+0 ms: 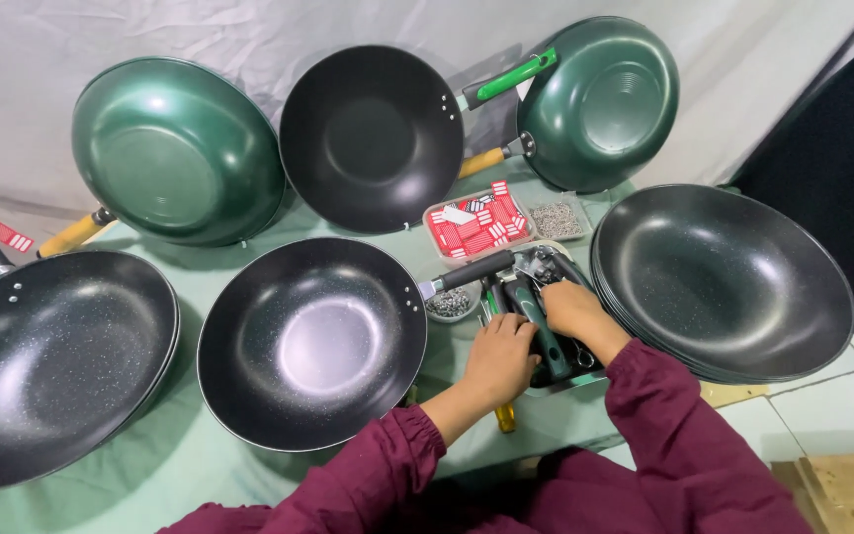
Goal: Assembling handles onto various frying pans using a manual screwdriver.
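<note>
A black non-stick wok [310, 341] with a dark handle [471, 270] lies on the green cloth in front of me. Both my hands reach into a small tray of pan handles [554, 287] to its right. My left hand [498, 360] rests fingers-down on the tray's near edge beside a dark green handle [543, 321]. My right hand [573, 310] is curled over that handle and the metal fittings near it; the fingers hide what it grips. A yellow-handled tool [504, 417] pokes out under my left wrist.
A stack of black woks [733, 282] sits at the right, another black wok [46, 361] at the left. Two green woks [175, 148] [600, 99] and a black one [370, 138] lean on the white backdrop. A tray of red labels [476, 225] and containers of screws [557, 220] [450, 304] stand behind.
</note>
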